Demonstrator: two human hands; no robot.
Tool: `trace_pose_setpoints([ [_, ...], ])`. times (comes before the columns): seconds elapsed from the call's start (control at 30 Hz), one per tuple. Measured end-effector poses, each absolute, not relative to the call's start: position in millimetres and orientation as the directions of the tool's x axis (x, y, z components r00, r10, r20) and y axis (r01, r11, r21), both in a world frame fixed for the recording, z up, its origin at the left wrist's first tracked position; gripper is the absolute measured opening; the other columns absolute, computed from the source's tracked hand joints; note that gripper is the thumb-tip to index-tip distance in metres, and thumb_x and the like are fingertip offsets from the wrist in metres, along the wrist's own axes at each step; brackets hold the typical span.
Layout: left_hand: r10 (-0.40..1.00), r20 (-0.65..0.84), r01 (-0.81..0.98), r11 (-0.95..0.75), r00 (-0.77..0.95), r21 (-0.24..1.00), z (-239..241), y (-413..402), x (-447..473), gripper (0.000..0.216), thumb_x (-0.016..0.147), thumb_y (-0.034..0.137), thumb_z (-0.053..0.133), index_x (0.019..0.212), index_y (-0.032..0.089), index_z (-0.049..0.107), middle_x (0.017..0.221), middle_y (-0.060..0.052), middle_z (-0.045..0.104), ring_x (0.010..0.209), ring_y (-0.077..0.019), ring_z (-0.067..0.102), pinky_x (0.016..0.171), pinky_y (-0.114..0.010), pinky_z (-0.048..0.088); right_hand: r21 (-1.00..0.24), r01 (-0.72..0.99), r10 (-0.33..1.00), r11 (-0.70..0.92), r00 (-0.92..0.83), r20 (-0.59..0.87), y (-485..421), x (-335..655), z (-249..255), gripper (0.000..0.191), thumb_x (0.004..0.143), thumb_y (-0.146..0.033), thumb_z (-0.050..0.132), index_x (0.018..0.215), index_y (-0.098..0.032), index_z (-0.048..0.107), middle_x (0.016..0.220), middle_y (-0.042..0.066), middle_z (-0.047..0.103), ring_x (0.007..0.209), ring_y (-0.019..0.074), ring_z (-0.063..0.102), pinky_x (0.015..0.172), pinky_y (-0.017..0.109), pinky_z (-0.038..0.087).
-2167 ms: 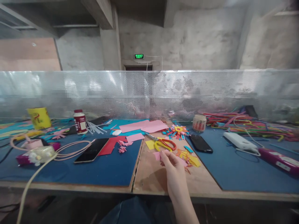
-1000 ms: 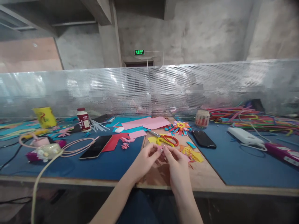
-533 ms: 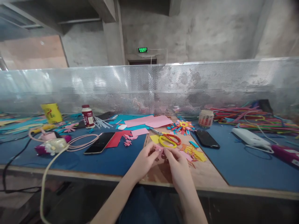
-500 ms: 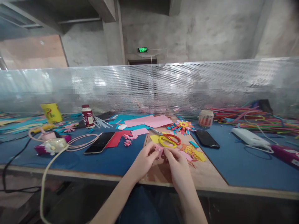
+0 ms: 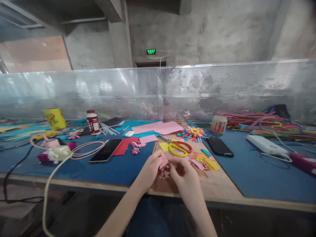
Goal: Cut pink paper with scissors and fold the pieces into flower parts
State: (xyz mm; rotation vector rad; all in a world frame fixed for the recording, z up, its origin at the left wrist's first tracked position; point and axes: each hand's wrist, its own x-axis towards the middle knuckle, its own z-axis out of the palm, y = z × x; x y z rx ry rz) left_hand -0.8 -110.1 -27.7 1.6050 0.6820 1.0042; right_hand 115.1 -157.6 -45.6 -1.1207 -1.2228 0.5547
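A small folded piece of pink paper (image 5: pixel 164 162) is pinched between the thumb and fingers of my left hand (image 5: pixel 152 167), just above the brown board. My right hand (image 5: pixel 185 171) has thumb and fingertips closed at the paper's right edge; the fingers partly hide it. Beyond the hands lie scissors (image 5: pixel 178 149) with one red and one yellow handle, on yellow paper. Several orange, yellow and pink paper scraps (image 5: pixel 203 161) are right of them. Cut pink paper pieces (image 5: pixel 135 148) rest to the left by a red sheet (image 5: pixel 121 146).
Farther back are pink sheets (image 5: pixel 170 127), a layered paper flower (image 5: pixel 194 132) and a jar (image 5: pixel 218 125). Phones (image 5: pixel 106 150) (image 5: pixel 219 146) flank the brown board. A bottle (image 5: pixel 92 123), a yellow container (image 5: pixel 54 119) and cables are at left. A perforated metal screen (image 5: pixel 197 95) stands behind.
The pink paper has turned upward in my left fingers and shows more of its face. My right hand has shifted slightly, its fingers more bent.
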Motion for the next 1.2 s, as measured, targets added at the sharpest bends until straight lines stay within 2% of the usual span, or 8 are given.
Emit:
trace_pose_setpoints([
  [0.3, 0.827, 0.286, -0.094, -0.276, 0.484, 0.956, -22.3, -114.8, -3.6, 0.016, 0.076, 0.020, 0.039, 0.060, 0.017, 0.039, 0.053, 0.004, 0.038, 0.049, -0.0089, 0.037, 0.047, -0.021, 0.028, -0.864, 0.193, 0.825, 0.465, 0.261, 0.502, -162.6, 111.8, -46.2, 0.009, 0.076, -0.025, 0.055, 0.079, -0.017, 0.059, 0.070, 0.003, 0.061, 0.065, 0.0151, 0.057, 0.060, 0.025, 0.046],
  [0.77, 0.831, 0.276, -0.110, -0.255, 0.482, 0.961, -24.2, -115.4, -1.9, 0.016, 0.076, 0.022, 0.039, 0.061, 0.017, 0.038, 0.051, 0.004, 0.036, 0.047, -0.0084, 0.034, 0.045, -0.020, 0.027, -0.853, 0.259, 0.825, 0.453, 0.241, 0.511, -162.4, 113.1, -49.9, 0.011, 0.077, -0.025, 0.054, 0.081, -0.017, 0.060, 0.071, 0.003, 0.061, 0.064, 0.0148, 0.056, 0.059, 0.025, 0.045],
  [1.2, 0.822, 0.270, -0.109, -0.250, 0.501, 0.962, -25.1, -114.2, -3.1, 0.015, 0.077, 0.020, 0.037, 0.062, 0.017, 0.041, 0.050, 0.005, 0.036, 0.046, -0.0086, 0.034, 0.044, -0.020, 0.030, -0.860, 0.234, 0.825, 0.454, 0.253, 0.505, -163.1, 112.1, -48.7, 0.010, 0.075, -0.024, 0.055, 0.079, -0.017, 0.061, 0.070, 0.003, 0.063, 0.063, 0.0149, 0.058, 0.058, 0.025, 0.044],
])
